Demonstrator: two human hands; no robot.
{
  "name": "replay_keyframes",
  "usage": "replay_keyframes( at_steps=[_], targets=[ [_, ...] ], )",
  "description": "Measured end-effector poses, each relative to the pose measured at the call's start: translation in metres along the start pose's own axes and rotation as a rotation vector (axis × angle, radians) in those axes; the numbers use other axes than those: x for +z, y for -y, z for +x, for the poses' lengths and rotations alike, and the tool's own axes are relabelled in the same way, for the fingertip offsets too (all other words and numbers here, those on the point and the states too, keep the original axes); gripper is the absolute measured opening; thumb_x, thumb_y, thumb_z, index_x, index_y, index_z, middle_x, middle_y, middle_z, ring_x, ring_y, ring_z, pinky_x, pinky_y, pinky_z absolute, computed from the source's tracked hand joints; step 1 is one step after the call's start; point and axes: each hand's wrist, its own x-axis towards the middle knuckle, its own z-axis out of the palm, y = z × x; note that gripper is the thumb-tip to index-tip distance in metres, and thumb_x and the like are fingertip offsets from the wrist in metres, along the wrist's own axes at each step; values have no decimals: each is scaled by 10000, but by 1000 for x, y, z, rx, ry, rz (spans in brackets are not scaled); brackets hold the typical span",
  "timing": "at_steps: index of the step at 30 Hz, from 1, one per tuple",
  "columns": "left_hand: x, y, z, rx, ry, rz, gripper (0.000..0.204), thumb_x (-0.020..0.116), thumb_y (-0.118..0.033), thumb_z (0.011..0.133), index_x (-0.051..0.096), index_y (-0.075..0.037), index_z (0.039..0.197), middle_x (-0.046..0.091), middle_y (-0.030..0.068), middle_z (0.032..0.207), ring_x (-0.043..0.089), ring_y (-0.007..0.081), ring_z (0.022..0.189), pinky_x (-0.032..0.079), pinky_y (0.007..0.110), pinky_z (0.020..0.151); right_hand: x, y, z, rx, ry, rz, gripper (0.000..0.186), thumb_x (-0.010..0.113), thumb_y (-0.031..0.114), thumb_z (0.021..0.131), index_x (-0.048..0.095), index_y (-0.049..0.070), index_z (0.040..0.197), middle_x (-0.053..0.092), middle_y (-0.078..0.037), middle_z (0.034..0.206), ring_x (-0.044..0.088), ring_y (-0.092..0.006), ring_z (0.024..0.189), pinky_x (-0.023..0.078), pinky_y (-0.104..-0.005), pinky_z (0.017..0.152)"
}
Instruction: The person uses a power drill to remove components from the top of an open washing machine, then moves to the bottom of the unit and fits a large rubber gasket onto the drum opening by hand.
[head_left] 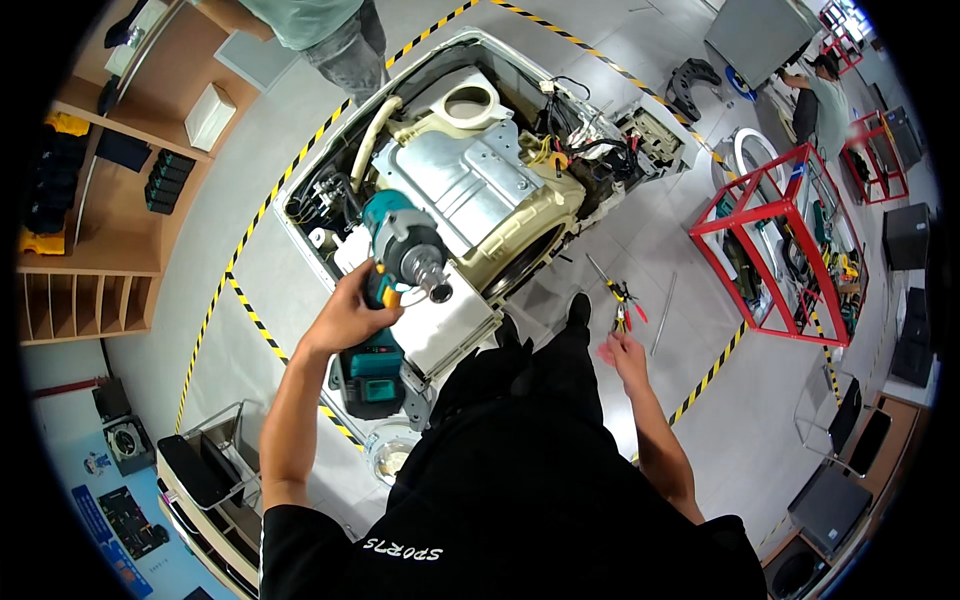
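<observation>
Where the opened washer (pixel 455 180) spreads beyond and to the right of the left hand (pixel 347 314), the driver (pixel 403 238) sits in that hand, fingers wrapped round its handle. From the grip its teal-and-black body lies beyond, long axis slanting back toward the wearer and rightward; the dark battery (pixel 372 388) hangs nearer, and the bare metal socket (pixel 430 280) points right. Farther right, the right hand (pixel 628 362) curls loosely near the pliers (pixel 621 318); whether it holds anything I cannot tell.
</observation>
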Motion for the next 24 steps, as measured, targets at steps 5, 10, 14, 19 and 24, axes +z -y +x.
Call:
replay_keyframes(
  at_steps=[5,10,14,19,24],
  targets=[
    [42,-37,19,52,55,-186,672,717,-126,709,390,66,1265,550,45,917,527,111,820,455,243,747,74,117,-26,-257,221,3,379,527,194,915,489,-66,1188,629,-155,999,640,-207,879,489,-297,817],
    [102,-48,54,221,291,-514,634,704,-109,745,356,18,1259,558,51,898,566,119,768,490,254,676,103,168,-48,-454,506,243,583,476,437,916,396,-5,1288,610,-123,1061,588,-198,994,437,-336,890],
    [152,-67,59,212,460,-738,553,647,-79,795,341,-16,1252,560,59,867,576,130,723,492,262,650,96,180,-54,-342,474,461,726,489,564,864,351,35,1342,565,-21,1010,507,-98,811,414,-240,736],
    [210,-64,58,11,550,-879,543,586,-87,834,282,-3,1276,567,80,848,586,141,741,497,262,669,51,163,-48,-124,78,275,655,369,643,877,537,100,1202,331,132,558,257,10,463,191,-141,409],
    [251,-41,61,49,542,-789,528,594,-166,823,326,18,1239,570,87,888,591,177,796,486,279,728,24,127,-54,-112,514,787,589,349,607,891,444,67,1105,480,-101,958,485,-233,869,392,-326,761]
  ],
)
